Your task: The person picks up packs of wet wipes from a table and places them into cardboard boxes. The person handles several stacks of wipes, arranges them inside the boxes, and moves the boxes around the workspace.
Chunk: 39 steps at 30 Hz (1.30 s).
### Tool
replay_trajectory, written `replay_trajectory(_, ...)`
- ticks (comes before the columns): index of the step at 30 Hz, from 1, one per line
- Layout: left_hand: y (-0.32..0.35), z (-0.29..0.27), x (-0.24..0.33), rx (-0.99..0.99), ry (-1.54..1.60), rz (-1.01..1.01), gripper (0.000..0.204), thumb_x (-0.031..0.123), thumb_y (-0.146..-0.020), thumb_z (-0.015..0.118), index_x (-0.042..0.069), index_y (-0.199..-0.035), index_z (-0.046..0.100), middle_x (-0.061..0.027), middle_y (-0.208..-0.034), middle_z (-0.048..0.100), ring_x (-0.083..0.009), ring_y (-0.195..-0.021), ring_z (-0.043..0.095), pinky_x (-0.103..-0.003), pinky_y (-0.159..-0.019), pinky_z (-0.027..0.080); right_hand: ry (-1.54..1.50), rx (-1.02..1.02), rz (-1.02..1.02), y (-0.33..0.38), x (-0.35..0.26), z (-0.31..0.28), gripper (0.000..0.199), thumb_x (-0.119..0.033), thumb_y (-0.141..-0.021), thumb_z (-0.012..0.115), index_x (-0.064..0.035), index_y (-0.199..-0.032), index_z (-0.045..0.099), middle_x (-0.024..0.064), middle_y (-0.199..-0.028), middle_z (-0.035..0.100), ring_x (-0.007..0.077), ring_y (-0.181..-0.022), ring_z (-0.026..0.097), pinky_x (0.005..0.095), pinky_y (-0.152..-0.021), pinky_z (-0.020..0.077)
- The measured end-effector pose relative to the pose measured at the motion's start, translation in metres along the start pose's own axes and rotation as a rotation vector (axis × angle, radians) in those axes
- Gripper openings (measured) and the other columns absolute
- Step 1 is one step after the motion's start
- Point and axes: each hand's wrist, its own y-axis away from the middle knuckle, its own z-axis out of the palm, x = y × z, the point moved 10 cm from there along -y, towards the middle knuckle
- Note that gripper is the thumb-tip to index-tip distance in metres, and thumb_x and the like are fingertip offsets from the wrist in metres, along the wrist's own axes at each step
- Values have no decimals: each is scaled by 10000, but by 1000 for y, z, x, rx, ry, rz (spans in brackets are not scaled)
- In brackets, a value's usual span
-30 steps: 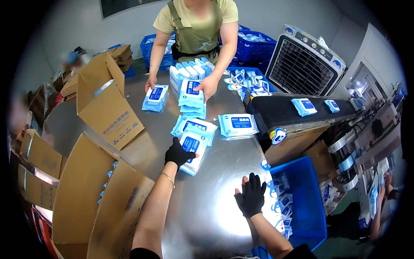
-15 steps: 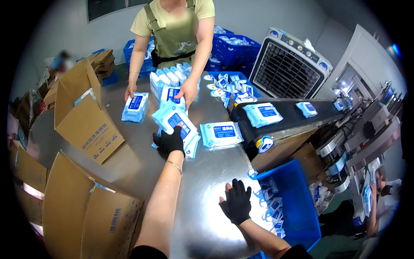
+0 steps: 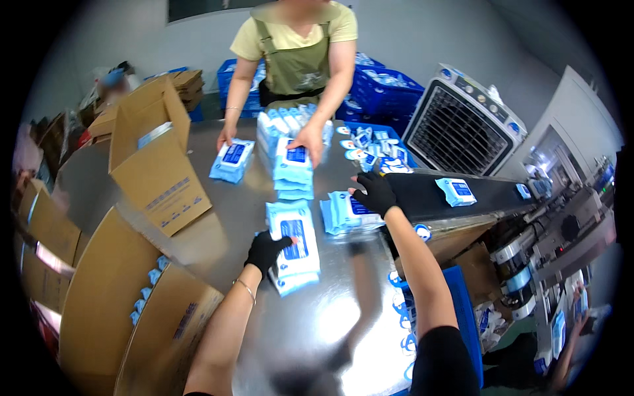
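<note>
Probably light and yielding to the grip: near stack of wipe packs [image 3: 294, 247], flat soft pouches in glossy white-and-blue film, lies about the middle of the steel worktop [image 3: 218, 224], slightly fanned and not squared up. Looks slippery, film on film, so likely to shear apart if lifted by the top pack alone; better pinched through the whole thickness at a long edge, or clamped from both sides. Left hand [image 3: 267, 251], black-gloved, closes on the stack's left edge, thumb over the top pack and fingers tucked underneath. Right hand [image 3: 374, 191], also gloved, rests spread and flat on the second stack [image 3: 347, 212] toward the worktop's right edge, pressing more than grasping, just beside the dark conveyor belt [image 3: 429, 195] that carries a single pack [image 3: 456, 190]. Nothing brittle in either stack, though a hard squeeze could probably dent a pouch or strain its seal. Across at the far edge, co-worker's hands: one on a lone pack [image 3: 231, 160], the other on a taller pile [image 3: 294, 165]. Along the left edge, an open cardboard box [image 3: 158, 158], stiff and matt beside the shiny, faintly reflective metal. Below the right edge, a rigid blue crate [image 3: 462, 310].
</note>
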Motion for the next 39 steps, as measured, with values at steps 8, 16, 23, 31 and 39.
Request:
replay_trajectory(8, 128, -26, -18, -216, 106, -204, 385, 152, -727, 782, -13, -1049, 650, -113, -935, 699, -178, -812, 669, -317, -764, 531, 17, -643, 278, 63, -54, 64, 822, -784, -810, 408, -163, -1326, 562, 180, -1311, 569, 332, -1199, 549, 380, -1005, 407)
replay_trajectory(16, 222, -32, -25, -177, -41, -192, 398, 214, -750, 767, -15, -1047, 635, -110, -931, 694, -168, -791, 668, -290, -738, 537, -91, -570, 544, 245, -147, 53, 787, -761, -822, 391, -95, -1141, 664, 163, -1087, 681, 311, -979, 657, 409, -880, 483)
replay_trajectory(23, 289, -47, -63, 141, 97, -272, 323, 185, -770, 747, -16, -1011, 669, -129, -916, 709, -194, -804, 695, -296, -743, 557, -167, -390, 697, 320, -173, 46, 811, -766, -839, 346, -71, -1126, 650, 214, -1056, 667, 326, -1034, 640, 422, -926, 463)
replay_trajectory(31, 288, -44, -65, 145, 130, -318, 885, 197, -630, 860, -98, -1296, 357, -227, -1148, 576, -290, -985, 642, -361, -880, 540, -1055, -491, 576, 365, -198, 64, 847, -279, -587, 898, 36, -1256, 487, 185, -1155, 629, 275, -1076, 605, 353, -954, 473)
replay_trajectory(39, 311, -10, -67, -102, 471, -149, 570, 21, -700, 745, 27, -1185, 445, -172, -1067, 611, -275, -925, 669, -386, -778, 603, -1380, -450, 492, 384, -245, 47, 666, -176, -643, 861, -15, -1196, 527, 141, -1093, 638, 248, -1061, 600, 381, -936, 497)
